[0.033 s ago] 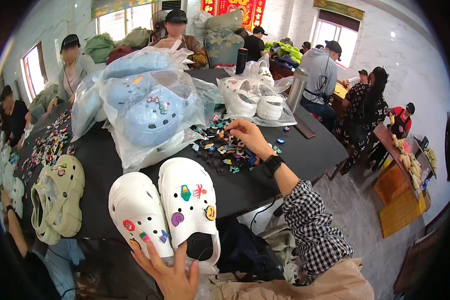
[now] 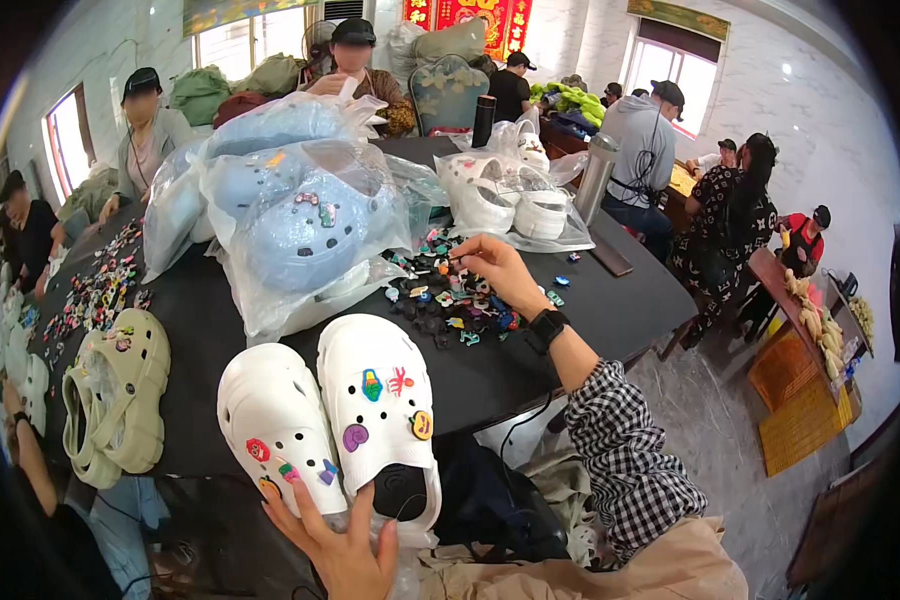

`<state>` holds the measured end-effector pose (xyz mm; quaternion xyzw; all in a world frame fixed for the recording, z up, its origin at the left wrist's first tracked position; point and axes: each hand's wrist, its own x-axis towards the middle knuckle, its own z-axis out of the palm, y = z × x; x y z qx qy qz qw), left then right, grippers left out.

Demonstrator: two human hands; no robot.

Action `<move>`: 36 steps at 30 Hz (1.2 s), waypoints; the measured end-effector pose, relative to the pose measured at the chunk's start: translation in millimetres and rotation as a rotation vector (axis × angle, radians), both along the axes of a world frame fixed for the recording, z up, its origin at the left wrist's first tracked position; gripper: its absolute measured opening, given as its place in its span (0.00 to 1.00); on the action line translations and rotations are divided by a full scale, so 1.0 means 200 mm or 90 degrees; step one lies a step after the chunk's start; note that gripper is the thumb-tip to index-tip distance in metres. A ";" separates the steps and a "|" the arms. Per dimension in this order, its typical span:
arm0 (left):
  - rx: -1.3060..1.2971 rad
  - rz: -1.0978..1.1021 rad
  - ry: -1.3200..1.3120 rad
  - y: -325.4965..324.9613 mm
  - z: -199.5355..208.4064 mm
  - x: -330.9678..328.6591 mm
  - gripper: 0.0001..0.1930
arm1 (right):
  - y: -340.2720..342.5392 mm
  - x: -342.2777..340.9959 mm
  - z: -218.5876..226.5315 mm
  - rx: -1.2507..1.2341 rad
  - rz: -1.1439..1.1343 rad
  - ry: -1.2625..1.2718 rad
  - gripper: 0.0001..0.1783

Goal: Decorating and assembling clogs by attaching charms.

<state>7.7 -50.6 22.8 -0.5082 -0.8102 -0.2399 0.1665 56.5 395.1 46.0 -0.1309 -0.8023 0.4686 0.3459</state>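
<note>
In the lower middle of the frame, the left clog point(image 2: 260, 392) and right clog point(image 2: 375, 348), both white, sit side by side at the near edge of the desk point(image 2: 625, 312). The work seems partly done: each bears four charms, while several holes on both are bare; whether those are to be filled cannot be told. Loose charms point(image 2: 440, 300) lie heaped near the centre. The left hand point(image 2: 348, 555), at the bottom, is spread wide, its fingers touching the clogs near their heel ends. The right hand point(image 2: 500, 275) is over the heap, fingertips narrowed together; I cannot tell whether they pinch a charm. Against the earlier frame almost nothing differs: both hands, the clogs and their charms keep their places, the right fingertips shifted barely, if at all.
</note>
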 end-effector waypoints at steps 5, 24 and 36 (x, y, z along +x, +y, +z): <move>0.005 0.007 0.003 -0.01 -0.01 -0.01 0.22 | -0.12 -0.02 0.06 -0.071 0.078 0.053 0.08; 0.029 -0.007 -0.008 -0.01 -0.01 -0.01 0.22 | -0.24 -0.03 0.12 0.210 -0.017 -0.012 0.21; 0.040 -0.002 0.002 0.01 -0.05 -0.02 0.22 | -0.84 0.02 0.44 0.173 0.176 0.042 0.11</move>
